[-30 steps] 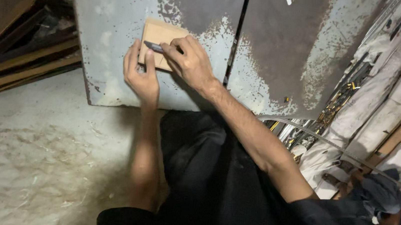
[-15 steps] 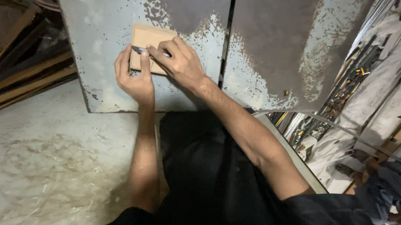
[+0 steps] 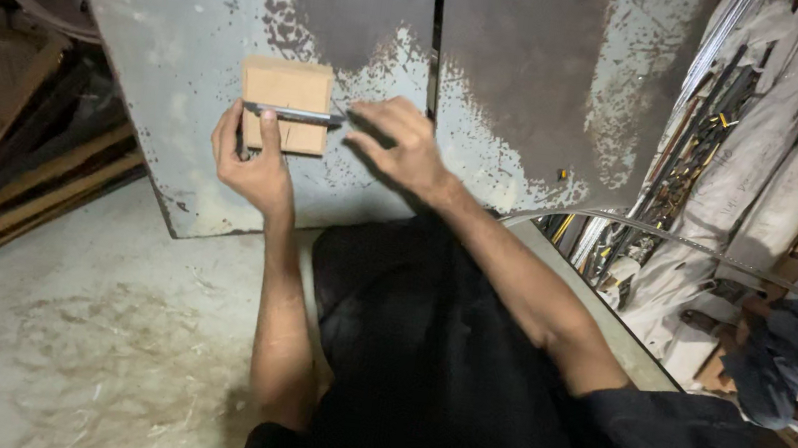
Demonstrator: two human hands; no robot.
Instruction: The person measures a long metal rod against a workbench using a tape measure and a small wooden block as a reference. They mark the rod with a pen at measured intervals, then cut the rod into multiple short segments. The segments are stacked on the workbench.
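Dark-clothed lap nearest camera. Left hand on worn metal tabletop, near its front edge, thumb and fingers clamping small wooden block flat. Thin metal rod lies across block. Right hand just right of block, fingertips pinching rod's end. Saw blade slot beyond.

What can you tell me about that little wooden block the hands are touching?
The wooden block is small, flat and roughly square, pale tan, like plain cut wood. It lies flat on a worn grey metal table patched with rust. A thin dark pen-like tool lies across its middle. The left hand presses on its lower left part, with a finger on the tool. The right hand touches the tool's right end, just beside the block.
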